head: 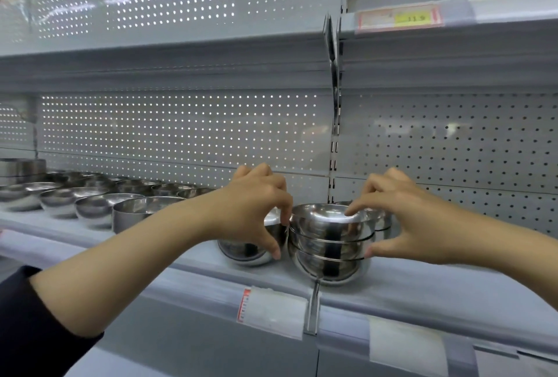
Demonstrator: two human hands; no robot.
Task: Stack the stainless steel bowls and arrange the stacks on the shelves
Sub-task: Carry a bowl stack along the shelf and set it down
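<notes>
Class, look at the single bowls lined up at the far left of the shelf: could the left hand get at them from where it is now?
Probably yes: the left hand holds a bowl, but nothing stands between it and the single bowls.

A grey metal shelf [187, 259] carries rows of single steel bowls [90, 209] along its left part, a lone bowl [250, 251] nearer the middle, and just beside it a stack of bowls [329, 244].

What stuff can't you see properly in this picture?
Head view only:
- Bowl behind the left hand: its rim is hidden by the hand.
- Bowls behind the stack: mostly covered by the right hand; count unclear.
- Price tag: print too blurred to read.
- Container at far left: cut off by the edge.
</notes>
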